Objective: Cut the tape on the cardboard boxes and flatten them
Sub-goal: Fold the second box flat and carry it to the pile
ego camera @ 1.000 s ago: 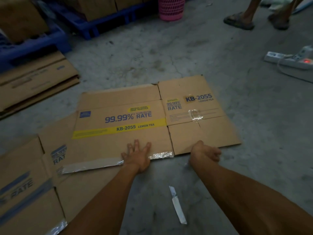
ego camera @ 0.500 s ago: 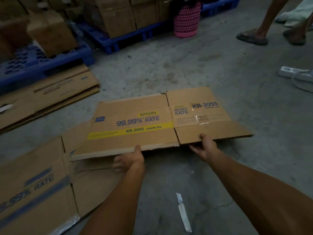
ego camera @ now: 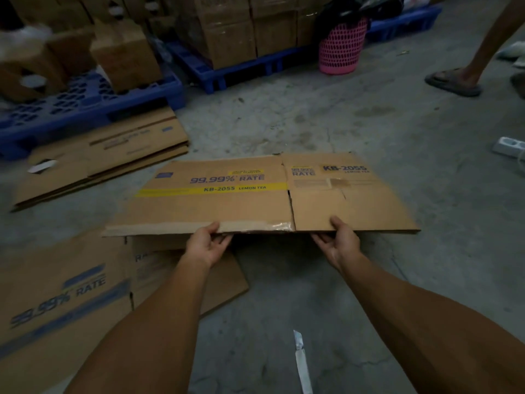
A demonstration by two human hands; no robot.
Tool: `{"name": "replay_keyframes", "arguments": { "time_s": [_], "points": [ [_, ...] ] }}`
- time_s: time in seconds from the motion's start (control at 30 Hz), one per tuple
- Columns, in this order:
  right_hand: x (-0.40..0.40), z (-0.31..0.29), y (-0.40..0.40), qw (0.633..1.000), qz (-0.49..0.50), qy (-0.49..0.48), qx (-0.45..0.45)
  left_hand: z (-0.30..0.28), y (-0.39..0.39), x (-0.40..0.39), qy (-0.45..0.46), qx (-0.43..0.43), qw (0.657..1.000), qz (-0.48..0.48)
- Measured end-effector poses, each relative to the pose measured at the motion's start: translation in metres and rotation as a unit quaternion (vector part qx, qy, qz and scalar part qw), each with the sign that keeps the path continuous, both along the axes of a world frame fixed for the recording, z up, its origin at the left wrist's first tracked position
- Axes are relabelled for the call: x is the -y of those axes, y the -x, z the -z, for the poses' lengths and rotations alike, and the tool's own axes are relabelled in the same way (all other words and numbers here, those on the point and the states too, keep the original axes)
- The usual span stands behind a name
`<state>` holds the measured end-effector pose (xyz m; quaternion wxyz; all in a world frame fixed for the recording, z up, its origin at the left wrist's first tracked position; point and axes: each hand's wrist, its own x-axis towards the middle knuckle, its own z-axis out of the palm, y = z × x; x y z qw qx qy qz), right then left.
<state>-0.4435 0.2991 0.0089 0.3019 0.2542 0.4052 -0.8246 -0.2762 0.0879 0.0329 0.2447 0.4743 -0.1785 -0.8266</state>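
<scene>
— At six o'clock of the flat cardboard box (ego camera: pixel 227 206)?
— Both grips: left hand (ego camera: pixel 206 245) and right hand (ego camera: pixel 339 243) pinch its near, taped edge, thumbs on top.
— Texture?
— Smooth brown board, creased; it hangs above rough concrete floor (ego camera: pixel 369 123).

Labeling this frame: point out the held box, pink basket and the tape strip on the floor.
held box (ego camera: pixel 227 206): head view, plain cardboard below the yellow band.
pink basket (ego camera: pixel 341 46): head view, middle of its mesh wall.
tape strip (ego camera: pixel 301 362): head view, middle of the strip.
</scene>
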Motion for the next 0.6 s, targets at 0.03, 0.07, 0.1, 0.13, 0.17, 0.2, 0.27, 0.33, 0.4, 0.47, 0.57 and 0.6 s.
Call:
{"name": "replay_keyframes", "arguments": {
  "time_s": [0.03, 0.07, 0.1, 0.13, 0.17, 0.2, 0.27, 0.33, 0.4, 0.47, 0.57, 0.6],
  "points": [
    [0.007, -0.008, 0.001, 1.0, -0.007, 0.007, -0.007, -0.01, -0.002, 0.005, 0.006, -0.006, 1.0, -0.003],
    [0.015, -0.017, 0.003, 1.0, -0.019, 0.016, -0.015, -0.02, -0.004, 0.011, 0.014, -0.018, 1.0, -0.005],
    [0.024, -0.026, 0.004, 0.999, -0.032, 0.027, -0.021, -0.031, -0.009, 0.015, 0.023, -0.028, 0.999, -0.014],
    [0.032, -0.032, 0.003, 0.998, -0.044, 0.035, -0.025, -0.039, -0.017, 0.018, 0.034, -0.032, 0.998, -0.029],
    [0.04, -0.036, 0.004, 0.997, -0.05, 0.045, -0.029, -0.046, -0.024, 0.019, 0.046, -0.029, 0.998, -0.038],
    [0.049, -0.039, -0.001, 0.996, -0.067, 0.049, -0.031, -0.05, -0.037, 0.021, 0.062, -0.02, 0.996, -0.054],
    [0.069, -0.045, -0.017, 0.992, -0.111, 0.057, -0.036, -0.062, -0.066, 0.023, 0.099, 0.012, 0.991, -0.087],
    [0.089, -0.046, -0.042, 0.985, -0.153, 0.069, -0.042, -0.061, -0.096, 0.033, 0.13, 0.088, 0.978, -0.135],
    [0.105, -0.044, -0.068, 0.978, -0.191, 0.076, -0.045, -0.057, -0.127, 0.04, 0.141, 0.152, 0.958, -0.196],
    [0.119, -0.039, -0.097, 0.971, -0.224, 0.079, -0.034, -0.044, -0.164, 0.052, 0.131, 0.206, 0.932, -0.268],
    [0.135, -0.029, -0.137, 0.964, -0.257, 0.071, -0.02, -0.034, -0.209, 0.055, 0.071, 0.181, 0.92, -0.341],
    [0.139, -0.025, -0.151, 0.961, -0.268, 0.068, -0.013, -0.032, -0.223, 0.054, 0.059, 0.168, 0.919, -0.352]
  ]
}}
